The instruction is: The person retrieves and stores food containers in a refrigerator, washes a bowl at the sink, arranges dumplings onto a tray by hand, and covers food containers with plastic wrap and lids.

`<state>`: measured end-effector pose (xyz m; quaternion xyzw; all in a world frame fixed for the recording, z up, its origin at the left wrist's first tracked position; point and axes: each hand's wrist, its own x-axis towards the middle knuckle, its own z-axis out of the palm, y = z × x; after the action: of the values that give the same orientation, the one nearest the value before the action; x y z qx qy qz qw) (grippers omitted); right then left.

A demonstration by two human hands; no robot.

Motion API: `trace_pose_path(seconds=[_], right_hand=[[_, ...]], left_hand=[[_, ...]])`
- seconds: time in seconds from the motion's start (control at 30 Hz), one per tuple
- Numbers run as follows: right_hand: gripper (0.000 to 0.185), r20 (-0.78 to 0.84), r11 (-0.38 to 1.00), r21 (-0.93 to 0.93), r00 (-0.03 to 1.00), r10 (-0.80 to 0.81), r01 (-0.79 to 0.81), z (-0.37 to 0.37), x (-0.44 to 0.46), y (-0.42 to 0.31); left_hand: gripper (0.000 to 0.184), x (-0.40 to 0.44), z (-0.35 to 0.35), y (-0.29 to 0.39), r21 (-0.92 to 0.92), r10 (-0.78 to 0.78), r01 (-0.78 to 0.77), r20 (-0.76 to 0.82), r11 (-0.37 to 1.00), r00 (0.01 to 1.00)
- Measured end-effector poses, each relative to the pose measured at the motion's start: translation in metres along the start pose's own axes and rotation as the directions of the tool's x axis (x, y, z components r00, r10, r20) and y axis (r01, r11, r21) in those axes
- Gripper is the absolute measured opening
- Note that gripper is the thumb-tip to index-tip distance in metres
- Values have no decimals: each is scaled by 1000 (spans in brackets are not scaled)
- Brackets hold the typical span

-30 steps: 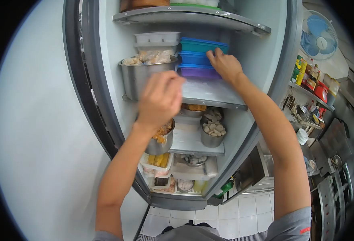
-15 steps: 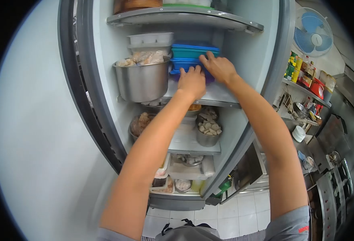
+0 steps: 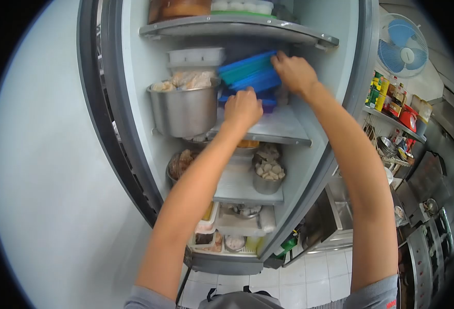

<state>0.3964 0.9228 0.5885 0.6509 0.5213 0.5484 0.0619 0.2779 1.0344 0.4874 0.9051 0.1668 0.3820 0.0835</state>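
Observation:
Inside the fridge, a teal food container with a blue lid is stacked on a blue food container. Both are tilted, right end raised. My right hand is closed on the raised right end of the pair. My left hand is curled at the front, its fingertips against the lower edge of the blue container; its grip is partly hidden. Below them a purple container with a blue lid sits flat on the metal shelf, partly covered by my left hand.
Left of the stack stands a deep steel pot with bagged food, white tubs behind it. An upper shelf hangs close above. Lower down is a pot of pale slices. The fridge door stands open at left.
The teal and blue containers have gone from level to tilted, their right end lifted off the purple one. My right hand has moved up and right with them.

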Motion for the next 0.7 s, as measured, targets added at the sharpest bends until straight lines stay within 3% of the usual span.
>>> trace_pose_path(seconds=[0.03, 0.07, 0.1, 0.17, 0.3, 0.37, 0.4, 0.43, 0.47, 0.5, 0.57, 0.6, 0.63, 0.67, 0.7], right_hand=[[26, 13, 1000, 20, 1000, 13, -14, -3, -4, -5], [27, 27, 998, 31, 998, 59, -60, -6, -9, -11], [27, 30, 997, 31, 997, 66, -67, -13, -17, -12], [31, 73, 989, 61, 989, 128, -133, -34, -29, -10], [37, 129, 985, 97, 983, 133, -146, -45, -30, -1], [47, 362, 894, 236, 888, 282, -380, -61, -21, 1], [47, 356, 896, 240, 893, 277, -374, -60, -18, 1], [47, 88, 939, 228, 966, 244, -258, -57, -17, -1], [47, -182, 971, 192, 967, 177, -142, -54, -17, -5], [47, -191, 970, 216, 969, 156, -114, -46, -11, -3], [39, 174, 943, 309, 982, 73, -125, -23, 17, 8], [32, 182, 926, 358, 982, 58, -121, -11, 28, 14], [31, 107, 936, 344, 994, 35, -70, 9, 38, 24], [30, 138, 929, 356, 989, 52, -99, 11, 46, 27], [28, 135, 931, 358, 991, 21, -69, 26, 57, 38]], left_hand=[[48, -9, -5, 4, -108, -32, 10, -209, 994, 977], [52, -18, -6, 8, -66, 74, -101, -320, 993, 945], [52, -22, -7, 10, -66, 79, -105, -315, 992, 946], [55, -30, -4, 12, 273, 238, -132, -403, 953, 884], [59, -21, 1, 8, 418, 325, -130, -438, 899, 838], [62, -12, 9, 3, 506, 381, -117, -459, 855, 802], [62, -6, 9, 3, 509, 379, -109, -464, 854, 801], [62, -2, 10, 4, 459, 358, -141, -431, 877, 828], [62, -2, 13, 5, 404, 330, -161, -393, 900, 858], [56, 0, 16, 11, 361, 336, -191, -396, 913, 855], [38, 11, 22, 28, 342, 321, -187, -395, 921, 860], [32, 6, 19, 36, 333, 365, -216, -493, 918, 790], [34, 1, 9, 41, 261, 337, -231, -511, 937, 791], [38, -2, 4, 43, 207, 321, -248, -504, 946, 802], [44, -5, 1, 44, 285, 369, -247, -554, 926, 746]])
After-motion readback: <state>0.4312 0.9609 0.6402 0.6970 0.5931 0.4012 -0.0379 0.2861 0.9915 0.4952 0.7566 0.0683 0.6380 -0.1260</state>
